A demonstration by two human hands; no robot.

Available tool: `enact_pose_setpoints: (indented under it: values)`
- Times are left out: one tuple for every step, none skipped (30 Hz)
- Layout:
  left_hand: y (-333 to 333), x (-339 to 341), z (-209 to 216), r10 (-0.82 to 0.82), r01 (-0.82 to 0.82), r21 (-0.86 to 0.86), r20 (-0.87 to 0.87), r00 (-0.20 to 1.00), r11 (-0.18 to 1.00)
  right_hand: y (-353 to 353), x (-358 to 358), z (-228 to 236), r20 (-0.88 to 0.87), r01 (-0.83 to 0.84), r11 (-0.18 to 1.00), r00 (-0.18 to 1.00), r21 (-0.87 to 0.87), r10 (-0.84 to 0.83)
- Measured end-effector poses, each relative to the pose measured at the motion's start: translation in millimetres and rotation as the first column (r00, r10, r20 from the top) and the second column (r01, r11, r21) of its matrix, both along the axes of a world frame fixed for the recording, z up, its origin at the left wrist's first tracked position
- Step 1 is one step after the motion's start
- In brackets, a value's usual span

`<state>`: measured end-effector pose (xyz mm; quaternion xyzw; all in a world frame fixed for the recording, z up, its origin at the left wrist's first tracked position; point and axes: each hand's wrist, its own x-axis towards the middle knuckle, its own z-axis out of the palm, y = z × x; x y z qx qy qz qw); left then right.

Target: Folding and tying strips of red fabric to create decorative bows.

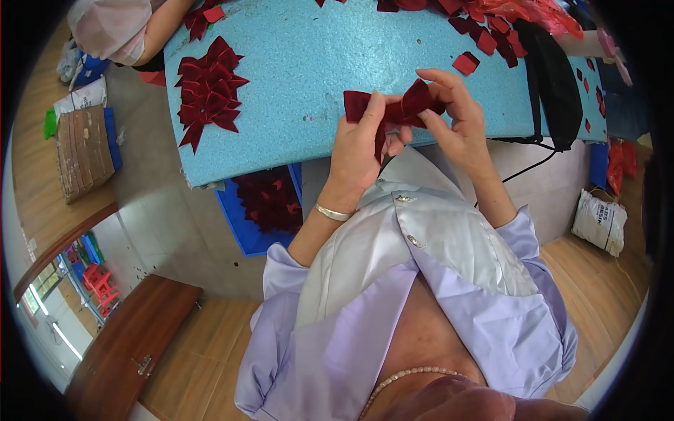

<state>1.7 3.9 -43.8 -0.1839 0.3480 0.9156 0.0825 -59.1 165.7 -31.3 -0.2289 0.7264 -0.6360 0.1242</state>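
Fingers of the left hand [361,137] and the right hand [455,119] are closed together on one dark red velvet bow [397,107], held just above the near edge of the blue foam board [316,63]. On this board, a pile of finished red bows [208,90] lies at the left, and small red fabric squares [484,35] lie at the far right, beside a black strap [551,77]. Under the board stands a blue bin [242,231] with more bows. Both wrists are bent up before the chest; the left wrist wears a silver bracelet [331,212].
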Motion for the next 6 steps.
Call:
enact_pose_setpoints:
  values:
    - [-0.3, -1.3, 3.0, -0.006, 0.006, -0.014, 0.009, 1.0, 1.0, -0.1, -0.5, -1.7, -0.038, 0.018, 0.999, 0.999, 0.044, -0.016]
    - [-0.9, -1.9, 4.5, -0.012, 0.012, -0.029, 0.017, 1.0, 0.999, 0.2, -0.4, -2.7, -0.077, 0.037, 0.996, 0.997, 0.087, -0.03]
    - [-2.9, -1.2, 3.9, -0.005, 0.005, -0.032, 0.02, 1.0, 0.999, 0.9, 0.4, -3.0, -0.075, 0.03, 0.996, 0.997, 0.085, -0.023]
    - [-6.3, -0.3, 3.5, -0.046, 0.046, 0.023, 0.003, 0.999, 0.999, 2.1, 1.2, -2.9, -0.042, 0.032, 0.993, 0.999, 0.117, -0.028]
    - [-10.6, 0.8, 3.4, -0.087, 0.088, 0.076, -0.015, 0.996, 0.993, 3.3, 2.0, -2.9, -0.009, 0.034, 0.988, 0.999, 0.149, -0.033]
    - [-10.9, 2.1, 3.8, -0.082, 0.083, 0.074, -0.015, 0.997, 0.994, 4.4, 2.4, -2.3, -0.024, 0.033, 0.983, 0.999, 0.178, -0.029]
